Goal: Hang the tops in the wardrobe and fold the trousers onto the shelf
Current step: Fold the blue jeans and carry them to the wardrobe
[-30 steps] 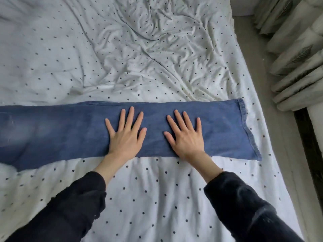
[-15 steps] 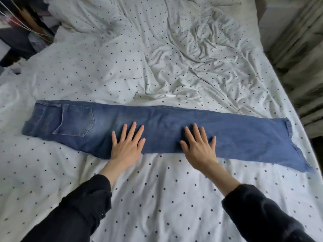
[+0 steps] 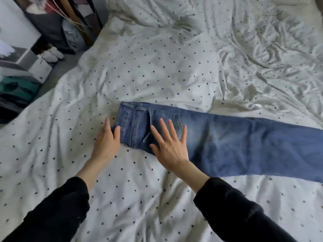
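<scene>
A pair of blue jeans [image 3: 236, 145], folded lengthwise, lies flat across the white dotted bed sheet [image 3: 157, 75]. Its waistband end sits at mid-frame and the legs run off the right edge. My right hand [image 3: 168, 145] presses flat on the seat area with fingers spread and straight. At the waistband's near left corner is my left hand [image 3: 106, 142], with its thumb lying on the denim and its straight fingers alongside the edge. No tops are in view.
Beyond the bed's far left corner there is dark shelving [image 3: 57, 23] holding clothes and boxes. White boxes [image 3: 33, 65] and a green item [image 3: 19, 88] sit on the floor there. The sheet at the far right is heavily rumpled [image 3: 271, 55].
My view has swung left. Both hands have slid left along the jeans from mid-leg to the waistband end, with the left hand now at the edge.
</scene>
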Tool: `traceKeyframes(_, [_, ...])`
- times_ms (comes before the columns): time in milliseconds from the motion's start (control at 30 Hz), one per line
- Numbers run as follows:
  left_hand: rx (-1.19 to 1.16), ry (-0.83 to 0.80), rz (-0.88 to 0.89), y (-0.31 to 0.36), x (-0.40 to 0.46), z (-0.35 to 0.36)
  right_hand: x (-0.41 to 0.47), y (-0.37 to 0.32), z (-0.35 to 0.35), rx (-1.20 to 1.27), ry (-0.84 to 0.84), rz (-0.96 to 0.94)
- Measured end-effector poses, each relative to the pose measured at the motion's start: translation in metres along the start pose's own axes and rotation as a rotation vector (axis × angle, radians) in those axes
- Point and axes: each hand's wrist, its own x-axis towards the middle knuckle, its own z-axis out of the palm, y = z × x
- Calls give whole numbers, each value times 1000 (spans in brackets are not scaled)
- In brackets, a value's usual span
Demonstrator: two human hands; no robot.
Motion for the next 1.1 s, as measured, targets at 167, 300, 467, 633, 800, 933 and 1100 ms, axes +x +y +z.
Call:
traceKeyframes(167, [-179, -92, -66, -2, 32, -12, 33, -23, 7, 22, -68, -26])
traceKeyframes(300, [-416, -221, -151, -1, 42, -17, 40, -26, 15, 0, -109, 11])
traceKeyframes(467, [-546, -352, -213, 9, 45, -28, 42, -23, 18, 48, -126, 4])
traceKeyframes(633, [-477, -340, -106, 43, 28, -39, 44, -6, 1, 349, -173, -7])
traceKeyframes(800, [-538, -241, -9, 107, -8, -43, 22, 35, -45, 1112, -248, 223])
traceKeyframes(933, [-519, -219, 180, 174, -56, -8, -21, 96, -82, 1525, -35, 536])
traceKeyframes(1100, [-85, -340, 427, 215, -94, 76, -52, 154, -93, 1623, 213, 736])
